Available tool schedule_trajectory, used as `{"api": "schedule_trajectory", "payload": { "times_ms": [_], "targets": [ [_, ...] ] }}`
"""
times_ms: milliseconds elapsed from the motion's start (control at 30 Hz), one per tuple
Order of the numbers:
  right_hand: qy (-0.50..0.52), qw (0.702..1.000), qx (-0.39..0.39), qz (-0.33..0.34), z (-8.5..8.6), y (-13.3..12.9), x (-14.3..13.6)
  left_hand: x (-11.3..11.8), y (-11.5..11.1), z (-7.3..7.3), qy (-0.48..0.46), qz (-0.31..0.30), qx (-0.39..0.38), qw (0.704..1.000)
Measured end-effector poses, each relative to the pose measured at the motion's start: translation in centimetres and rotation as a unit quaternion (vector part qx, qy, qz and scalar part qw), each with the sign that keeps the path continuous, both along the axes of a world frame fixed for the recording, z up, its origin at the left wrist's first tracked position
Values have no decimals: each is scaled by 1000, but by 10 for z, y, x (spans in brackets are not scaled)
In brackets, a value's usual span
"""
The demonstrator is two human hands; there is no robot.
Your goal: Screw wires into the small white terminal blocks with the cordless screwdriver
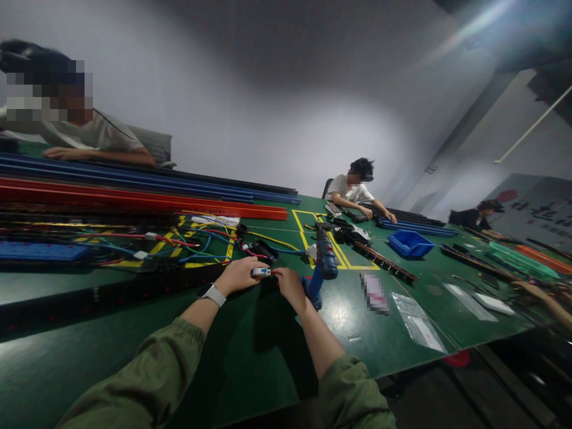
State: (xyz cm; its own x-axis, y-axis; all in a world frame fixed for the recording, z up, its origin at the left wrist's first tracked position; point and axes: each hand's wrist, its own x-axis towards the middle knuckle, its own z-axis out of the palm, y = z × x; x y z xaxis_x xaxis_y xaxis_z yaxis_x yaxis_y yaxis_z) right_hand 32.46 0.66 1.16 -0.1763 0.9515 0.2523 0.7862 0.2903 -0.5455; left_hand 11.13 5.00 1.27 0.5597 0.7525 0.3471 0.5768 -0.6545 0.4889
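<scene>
My left hand, with a watch on its wrist, is closed around a small white block with a blue face. The fingers of my right hand are pinched together right beside the block's right end. What they grip, if anything, is too small to make out. Just right of that hand a blue cordless drill stands upright on the green table. Behind my hands lie a black part and a tangle of coloured wires.
Long red channels and blue channels cross the table's far left. A blue bin, a plastic bag and a phone-like slab lie to the right. One co-worker works across the table; others sit left and right.
</scene>
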Motion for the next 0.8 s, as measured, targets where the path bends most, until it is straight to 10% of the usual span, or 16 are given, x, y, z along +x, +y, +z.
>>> {"api": "schedule_trajectory", "payload": {
  "times_ms": [800],
  "targets": [
    [192, 979, -52, -54, -18, 13, -2, 16, 16, -2, 114, -88, 28, 989]
  ]
}}
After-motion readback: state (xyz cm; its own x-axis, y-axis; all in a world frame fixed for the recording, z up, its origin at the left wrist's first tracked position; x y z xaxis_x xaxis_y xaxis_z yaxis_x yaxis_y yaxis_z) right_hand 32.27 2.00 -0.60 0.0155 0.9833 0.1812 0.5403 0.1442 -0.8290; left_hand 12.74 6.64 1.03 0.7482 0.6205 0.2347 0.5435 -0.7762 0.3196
